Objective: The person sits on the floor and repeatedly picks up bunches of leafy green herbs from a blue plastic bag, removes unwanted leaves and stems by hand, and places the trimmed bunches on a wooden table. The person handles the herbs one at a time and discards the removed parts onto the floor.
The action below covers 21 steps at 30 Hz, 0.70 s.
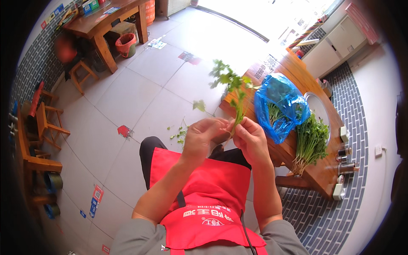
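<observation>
A leafy green herb sprig (236,95), which looks like cilantro or celery, stands upright between my hands above my lap. My right hand (251,137) pinches its stems near the lower end. Close beside it on the left, my left hand (203,136) has thumb and fingertips together at the stem base; whether a thin piece is between them cannot be told. On the wooden table to my right lies an open blue plastic bag (277,95) with more greens in it. A bundle of the same greens (310,140) rests next to the bag, roots towards me, partly over a round metal tray (318,103).
Plucked leaves (181,133) lie on the tiled floor before my knees. Along the wall edge of the table (328,181) stand small containers and jars. A red-lined bin (126,44), a wooden table (95,22) and stools (52,124) are to the left.
</observation>
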{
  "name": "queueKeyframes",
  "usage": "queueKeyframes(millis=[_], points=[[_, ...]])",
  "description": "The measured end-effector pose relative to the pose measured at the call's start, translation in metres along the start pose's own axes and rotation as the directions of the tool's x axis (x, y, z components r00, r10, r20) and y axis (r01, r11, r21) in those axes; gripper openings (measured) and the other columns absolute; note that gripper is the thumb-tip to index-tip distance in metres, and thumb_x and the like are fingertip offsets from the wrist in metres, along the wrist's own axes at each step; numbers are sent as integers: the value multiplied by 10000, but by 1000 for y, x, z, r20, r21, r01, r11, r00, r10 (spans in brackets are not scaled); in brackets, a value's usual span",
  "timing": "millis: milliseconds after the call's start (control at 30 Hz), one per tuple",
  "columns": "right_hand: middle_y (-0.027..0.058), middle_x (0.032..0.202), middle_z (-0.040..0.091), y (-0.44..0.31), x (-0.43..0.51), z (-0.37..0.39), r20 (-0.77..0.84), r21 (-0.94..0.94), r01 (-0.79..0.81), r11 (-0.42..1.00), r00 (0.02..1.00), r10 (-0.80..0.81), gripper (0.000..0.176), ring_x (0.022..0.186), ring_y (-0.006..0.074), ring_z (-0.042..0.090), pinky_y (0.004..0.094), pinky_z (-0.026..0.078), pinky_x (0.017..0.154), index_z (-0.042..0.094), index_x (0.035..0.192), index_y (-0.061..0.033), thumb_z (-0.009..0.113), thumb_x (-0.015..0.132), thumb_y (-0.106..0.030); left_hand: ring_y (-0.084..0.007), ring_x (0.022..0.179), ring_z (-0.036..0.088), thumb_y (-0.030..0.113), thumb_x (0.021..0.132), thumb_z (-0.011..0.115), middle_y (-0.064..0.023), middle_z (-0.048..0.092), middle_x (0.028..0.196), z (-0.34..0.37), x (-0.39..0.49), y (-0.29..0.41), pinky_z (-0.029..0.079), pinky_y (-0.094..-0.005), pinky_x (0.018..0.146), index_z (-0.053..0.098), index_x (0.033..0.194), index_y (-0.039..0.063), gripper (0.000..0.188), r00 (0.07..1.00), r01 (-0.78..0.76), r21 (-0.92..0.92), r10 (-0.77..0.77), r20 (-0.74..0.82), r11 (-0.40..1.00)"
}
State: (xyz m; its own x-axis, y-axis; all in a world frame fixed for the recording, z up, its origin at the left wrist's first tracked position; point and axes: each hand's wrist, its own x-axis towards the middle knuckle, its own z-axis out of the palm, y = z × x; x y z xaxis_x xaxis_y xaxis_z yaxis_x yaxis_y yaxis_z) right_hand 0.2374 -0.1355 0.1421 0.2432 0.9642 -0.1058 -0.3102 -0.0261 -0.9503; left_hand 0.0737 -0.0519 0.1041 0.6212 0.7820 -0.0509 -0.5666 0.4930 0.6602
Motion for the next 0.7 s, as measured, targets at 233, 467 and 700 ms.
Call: queueKeyframes(millis=[233,467,700], points=[[45,963,716,-5,21,16,-91,-23,129,991,987,-130,170,628,57,512,217,374,572,701,1131,-1,637,1093,-153,-131,898,698,160,1069,686,-65,758,956,-61,21,-24,557,-306,882,749,982,3,190,985,-78,382,130,-111,921],[36,932,712,-9,29,28,-82,-50,79,996,993,-83,189,645,52,504,220,375,582,715,1123,38,667,1056,-133,-78,729,594,294,1074,651,-15,700,770,-83,42,-7,491,-275,707,749,865,-35,402,970,-81,786,228,-78,613],[26,912,721,6,36,24,-41,-95,56,994,997,-60,205,637,39,501,209,360,565,721,1175,20,678,1062,-146,-99,827,640,180,1070,633,-31,723,860,-36,12,16,510,-273,818,754,981,-19,249,992,-20,358,-26,124,934]])
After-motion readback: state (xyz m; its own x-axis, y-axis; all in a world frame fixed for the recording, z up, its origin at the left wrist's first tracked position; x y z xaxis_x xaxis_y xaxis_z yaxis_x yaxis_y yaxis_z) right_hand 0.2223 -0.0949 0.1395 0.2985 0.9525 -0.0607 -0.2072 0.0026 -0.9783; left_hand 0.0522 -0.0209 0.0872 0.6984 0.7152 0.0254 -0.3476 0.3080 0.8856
